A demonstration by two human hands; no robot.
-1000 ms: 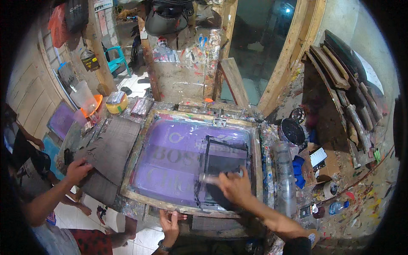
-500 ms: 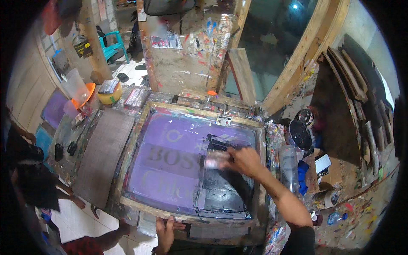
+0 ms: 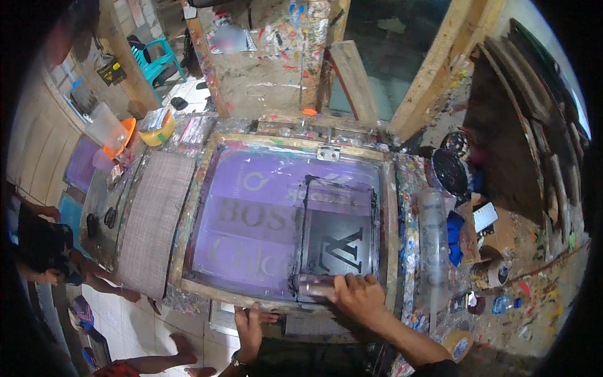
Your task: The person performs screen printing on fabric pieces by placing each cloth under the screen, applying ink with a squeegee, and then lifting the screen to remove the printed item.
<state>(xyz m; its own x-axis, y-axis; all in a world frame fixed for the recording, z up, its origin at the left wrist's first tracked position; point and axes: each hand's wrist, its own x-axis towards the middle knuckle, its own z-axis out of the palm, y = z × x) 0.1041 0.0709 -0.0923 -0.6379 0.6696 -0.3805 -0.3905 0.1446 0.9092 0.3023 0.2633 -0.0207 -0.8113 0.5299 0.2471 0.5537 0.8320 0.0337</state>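
Across the bench lies a wood-framed printing screen (image 3: 251, 195) with purple emulsion, faint lettering and emblems. My right hand (image 3: 358, 298) is closed round a squeegee (image 3: 317, 287), smeared with ink, at the near end of a taped-off rectangle. Above the squeegee, the dark emblem (image 3: 342, 248) in that rectangle shows through a thin film of black ink (image 3: 314, 235). My left hand (image 3: 249, 328) touches the wooden frame's near rail, its fingers stretched out and its thumb apart to the right. The squeegee's blade is hidden under its handle and my fingers.
A grey fabric-like panel (image 3: 157, 220) lies left of the screen. A metal hinge clamp (image 3: 328, 152) sits on the far rail. Rightward are a clear cylinder (image 3: 432, 245), an ink-stained bowl (image 3: 449, 173) and tape rolls (image 3: 461, 345). Another person's arm (image 3: 100, 270) is at left.
My right hand has drawn the squeegee toward me, from mid-rectangle to its near end, and the emblem behind it now shows. My left hand stays at the near rail. The view has shifted slightly.
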